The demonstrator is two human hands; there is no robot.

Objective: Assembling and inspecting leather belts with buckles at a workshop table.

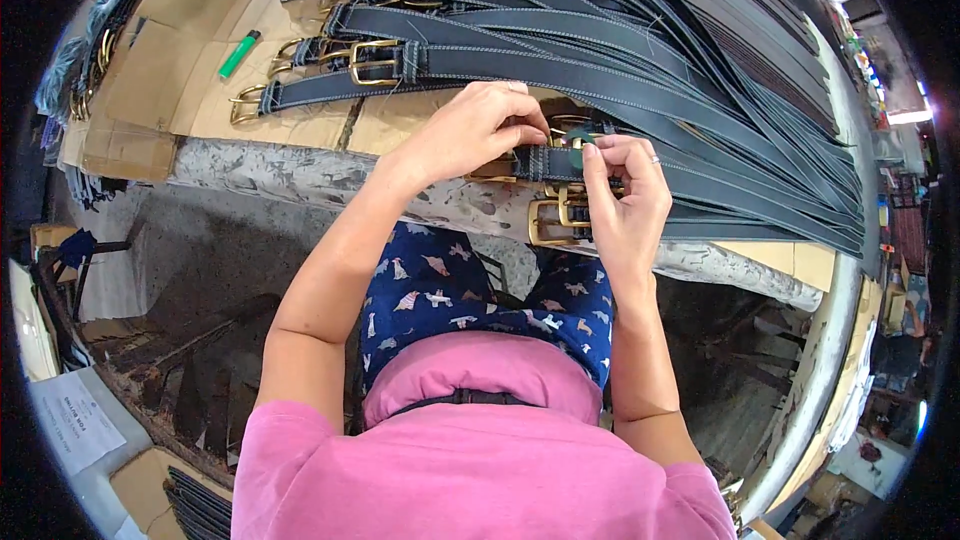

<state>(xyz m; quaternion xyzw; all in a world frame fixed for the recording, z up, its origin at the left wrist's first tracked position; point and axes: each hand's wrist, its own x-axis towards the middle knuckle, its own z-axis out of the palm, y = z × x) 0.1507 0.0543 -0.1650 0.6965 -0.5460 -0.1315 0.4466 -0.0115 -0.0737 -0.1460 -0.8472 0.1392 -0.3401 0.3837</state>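
Cardboard-covered workbench (300, 125) carries all items. Nearest, at the bench's front edge, the left hand (470, 130) and right hand (625, 195) meet on one dark belt (560, 164); fingers of both are pinched onto it beside its brass buckle (553, 220). Behind lies a fanned stack of belts (620, 50). Far left: green lighter (239, 53).

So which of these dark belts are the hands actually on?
The belt at the bench's near edge, pinched by both hands beside its buckle; the others lie untouched, fanned out behind.
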